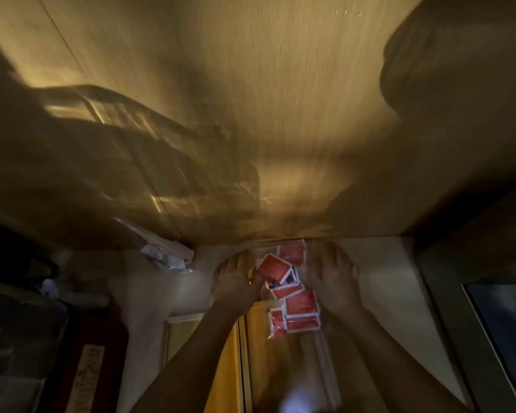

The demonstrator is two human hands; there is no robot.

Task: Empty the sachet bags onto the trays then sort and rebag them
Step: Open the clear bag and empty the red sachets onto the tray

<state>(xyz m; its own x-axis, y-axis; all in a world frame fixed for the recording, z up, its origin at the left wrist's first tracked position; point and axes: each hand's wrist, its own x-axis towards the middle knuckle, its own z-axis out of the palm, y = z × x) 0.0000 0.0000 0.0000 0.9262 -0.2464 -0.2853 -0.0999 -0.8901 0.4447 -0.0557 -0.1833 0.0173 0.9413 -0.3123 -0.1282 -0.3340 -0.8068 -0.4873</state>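
Risk: the clear bag of red sachets can slip or spill off the near table edge, because the picture is blurred, prob. fast motion. Bag hangs betw. both hands, below the edge. Left hand and right hand pinch its sides, approx.; exact grip I cannot tell.

Frame is dim and motion-blurred. At lower centre, the left hand and right hand hold a clear bag of red sachets between them, one hand at each side, against the near edge of the wooden bench. A clear plastic tray lies on the bench at centre left, its details smeared by blur.
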